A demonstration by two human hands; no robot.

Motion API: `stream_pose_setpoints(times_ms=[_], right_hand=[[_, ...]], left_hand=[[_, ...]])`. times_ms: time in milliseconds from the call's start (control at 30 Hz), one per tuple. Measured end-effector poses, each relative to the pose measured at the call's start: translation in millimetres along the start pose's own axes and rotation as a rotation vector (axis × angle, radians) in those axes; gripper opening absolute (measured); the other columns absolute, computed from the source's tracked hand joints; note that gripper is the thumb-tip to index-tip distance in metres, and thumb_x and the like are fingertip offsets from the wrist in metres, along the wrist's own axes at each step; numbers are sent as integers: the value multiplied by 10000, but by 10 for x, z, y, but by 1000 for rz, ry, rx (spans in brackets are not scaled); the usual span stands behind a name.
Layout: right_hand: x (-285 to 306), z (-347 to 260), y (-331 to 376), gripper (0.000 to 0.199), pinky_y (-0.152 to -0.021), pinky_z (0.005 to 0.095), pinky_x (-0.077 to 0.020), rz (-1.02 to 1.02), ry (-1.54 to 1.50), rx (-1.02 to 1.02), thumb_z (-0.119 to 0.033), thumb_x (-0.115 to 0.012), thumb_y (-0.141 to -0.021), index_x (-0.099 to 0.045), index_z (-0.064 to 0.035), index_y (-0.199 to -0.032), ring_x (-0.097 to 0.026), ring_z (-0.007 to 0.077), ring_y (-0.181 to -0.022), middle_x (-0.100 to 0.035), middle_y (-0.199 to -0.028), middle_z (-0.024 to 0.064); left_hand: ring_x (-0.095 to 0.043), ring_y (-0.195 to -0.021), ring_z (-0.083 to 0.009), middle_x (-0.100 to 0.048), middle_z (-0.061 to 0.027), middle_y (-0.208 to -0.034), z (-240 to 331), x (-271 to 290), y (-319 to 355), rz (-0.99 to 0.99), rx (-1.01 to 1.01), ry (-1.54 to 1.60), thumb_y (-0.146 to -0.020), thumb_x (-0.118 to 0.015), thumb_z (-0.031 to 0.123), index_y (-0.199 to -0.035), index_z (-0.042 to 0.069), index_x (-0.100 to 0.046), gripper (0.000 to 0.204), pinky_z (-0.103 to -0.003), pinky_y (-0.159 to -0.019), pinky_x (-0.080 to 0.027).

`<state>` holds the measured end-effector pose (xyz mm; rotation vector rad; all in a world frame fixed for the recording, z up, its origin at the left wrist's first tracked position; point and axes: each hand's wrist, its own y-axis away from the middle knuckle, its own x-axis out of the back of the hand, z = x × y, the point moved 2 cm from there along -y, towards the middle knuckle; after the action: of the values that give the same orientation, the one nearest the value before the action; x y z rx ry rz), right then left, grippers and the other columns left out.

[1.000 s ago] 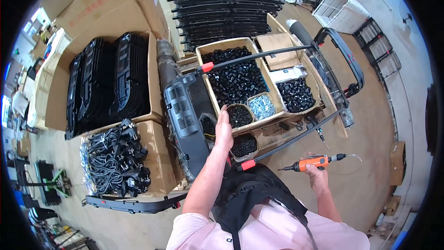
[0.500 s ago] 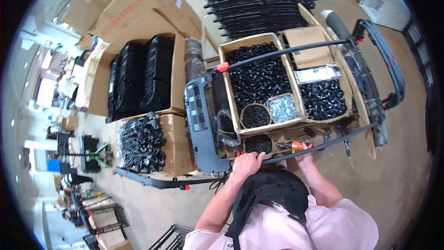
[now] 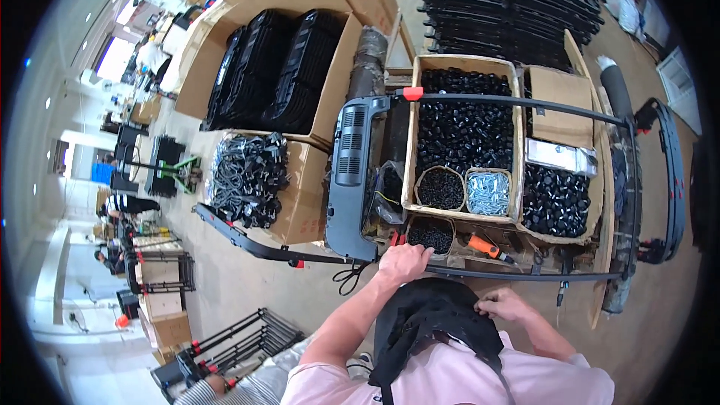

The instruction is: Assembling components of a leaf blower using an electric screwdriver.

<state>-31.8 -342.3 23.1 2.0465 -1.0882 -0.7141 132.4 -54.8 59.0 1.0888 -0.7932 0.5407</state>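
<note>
My left hand is closed over the near bar of a long dark grey frame, by its lower left corner, next to a small tub of black screws. Nothing bears on my right hand, which is off the frame beside my black apron. Its fingers are curled together, and anything in them is too small to make out. An orange power screwdriver lies just beyond the near bar, among loose tools. The frame's wide vented panel is on the left.
Beneath the frame is a carton of black plastic caps, with silvery screws in a box inside it. Cartons with black moulded parts and cables stand left. Black racks are stacked behind. A person in stripes is lower left.
My right hand has let go of the orange screwdriver and drawn back toward my apron. My left hand stays at the frame's corner. The whole view has shifted and turned.
</note>
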Motion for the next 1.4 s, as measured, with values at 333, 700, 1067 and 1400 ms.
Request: stream_pose_setpoints(times_ms=[333, 700, 1067, 1400], right_hand=[[2506, -2235, -732, 441, -1045, 476, -508, 1071, 814, 752, -316, -653, -1009, -655, -17, -1334, -653, 436, -1200, -695, -1264, 236], [3172, -3268, -1754, 692, -1106, 447, -472, 838, 891, 259, -607, -537, -1032, -702, -3, -1326, -646, 398, -1290, -714, -1292, 270], [2782, -3700, -1136, 665, -770, 358, -521, 896, 914, 467, -630, -652, -963, -793, 21, -966, -676, 188, -795, -725, -808, 97], [493, -4889, 897, 414, -612, 285, -351, 893, 1067, 877, -383, -582, -1102, -681, 15, -1038, -451, 65, -707, -503, -750, -39]], left_hand=[[-749, -855, -363, -761, -172, -874, -40, 9, 118, 216, -4, 159, -1044, -595, 381, -975, 60, -735, 356, -497, -786, -581], [-690, -918, -189, -747, -146, -1122, -102, -909, 936, 281, 273, 1303, -1026, -626, 539, -1266, -21, -682, 612, -405, -871, -547], [-671, -1081, -204, -705, -84, -1150, -251, -1257, 629, 276, 215, 2259, -1050, -636, 543, -1186, 56, -664, 506, -395, -956, -543], [-728, -1024, -327, -741, -215, -1038, -1169, -497, 2424, 977, 120, 2073, -1059, -556, 288, -1148, -38, -633, 346, -437, -903, -575]])
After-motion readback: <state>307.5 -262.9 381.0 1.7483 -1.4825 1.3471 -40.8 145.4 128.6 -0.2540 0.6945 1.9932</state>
